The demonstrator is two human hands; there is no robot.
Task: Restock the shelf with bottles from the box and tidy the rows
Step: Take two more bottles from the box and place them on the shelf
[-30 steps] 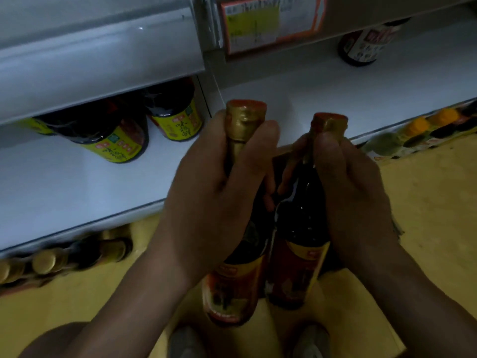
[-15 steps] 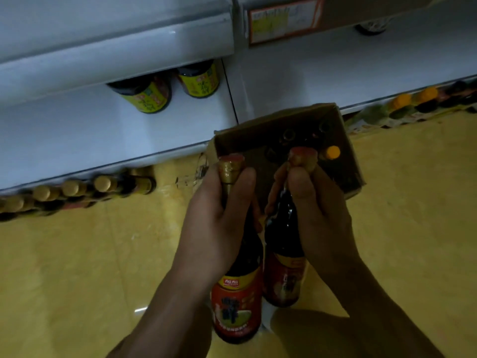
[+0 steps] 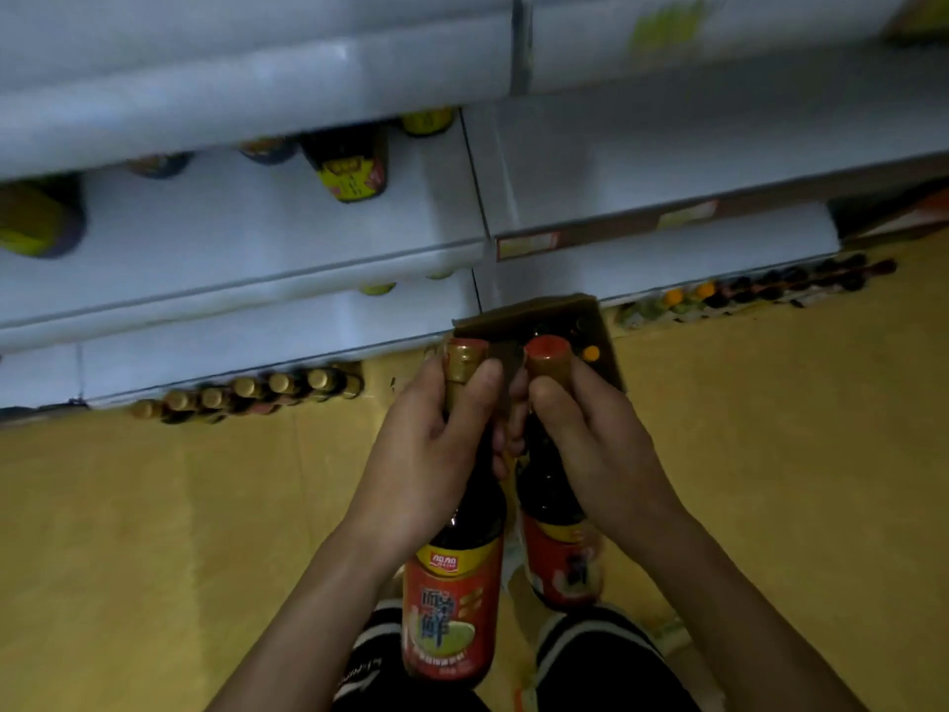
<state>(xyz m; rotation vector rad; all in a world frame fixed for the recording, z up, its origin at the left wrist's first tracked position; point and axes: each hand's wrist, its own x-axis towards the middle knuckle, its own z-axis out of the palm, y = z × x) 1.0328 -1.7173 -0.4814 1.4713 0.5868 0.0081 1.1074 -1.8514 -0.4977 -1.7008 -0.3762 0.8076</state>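
Two dark bottles with red labels and gold-wrapped necks hang upright in front of me. My left hand (image 3: 436,454) grips the neck of the left bottle (image 3: 452,608). My right hand (image 3: 595,449) grips the neck of the right bottle (image 3: 560,562). Beyond them on the floor stands the brown cardboard box (image 3: 603,346), with dark bottle tops and one orange cap showing inside. The white shelves (image 3: 257,233) rise behind it, holding a few dark bottles with yellow labels (image 3: 354,167) near the back.
Rows of bottles stand on the yellow floor along the shelf base: gold-capped ones (image 3: 257,390) at the left, dark and orange-capped ones (image 3: 760,292) at the right. My black shoes (image 3: 590,655) show below the bottles. Price tags (image 3: 529,245) run along a shelf edge.
The view has pulled back and up from the shelves, so more shelf levels and floor show. Both hands keep the same hold on the two bottles, now lifted higher above the box.
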